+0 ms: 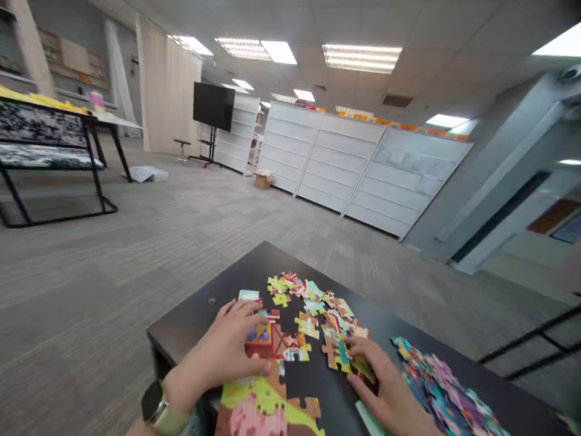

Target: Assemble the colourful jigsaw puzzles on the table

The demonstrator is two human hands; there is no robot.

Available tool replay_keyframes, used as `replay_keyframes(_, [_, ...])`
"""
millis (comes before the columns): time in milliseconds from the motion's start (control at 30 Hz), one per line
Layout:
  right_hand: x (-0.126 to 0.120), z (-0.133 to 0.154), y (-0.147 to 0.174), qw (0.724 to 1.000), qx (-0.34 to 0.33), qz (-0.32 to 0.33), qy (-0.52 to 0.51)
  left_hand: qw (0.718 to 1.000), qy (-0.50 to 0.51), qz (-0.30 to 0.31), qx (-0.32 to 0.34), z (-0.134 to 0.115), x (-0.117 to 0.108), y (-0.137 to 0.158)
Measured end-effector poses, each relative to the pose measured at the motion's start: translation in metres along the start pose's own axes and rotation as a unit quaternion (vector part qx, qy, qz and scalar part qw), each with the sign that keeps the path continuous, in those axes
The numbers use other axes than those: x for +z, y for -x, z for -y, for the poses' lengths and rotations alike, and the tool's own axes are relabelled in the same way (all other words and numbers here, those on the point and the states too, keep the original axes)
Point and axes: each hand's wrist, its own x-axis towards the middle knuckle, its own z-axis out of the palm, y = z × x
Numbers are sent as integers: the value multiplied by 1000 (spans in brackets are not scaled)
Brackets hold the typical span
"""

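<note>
A partly joined jigsaw puzzle lies on the black table, with a pink figure on yellow-green ground in its lower section. My left hand rests over its left side, fingers spread and covering some of the picture. To the right, my right hand curls its thumb and fingers round a yellow-green puzzle piece, partly hidden by them. Its fingertips are close to a brown and teal piece. Loose puzzle pieces are heaped beyond both hands.
A second heap of purple and blue puzzle pieces lies on the right of the black table. Across the carpet stand white shelving units and a screen on a stand. A black-framed chair is at left.
</note>
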Motion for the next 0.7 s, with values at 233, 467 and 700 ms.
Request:
replay_keyframes(233, [0, 5, 7, 1000, 0, -27, -3, 1000, -2, -2, 4, 0, 3, -1])
replay_keyframes(467, [-8, 15, 0, 999, 22, -8, -36, 1000, -3, 12, -5, -1, 3, -2])
replay_keyframes(700, [-17, 57, -19, 976, -10, 57, -211, 1000, 4, 6, 7, 0, 2, -1])
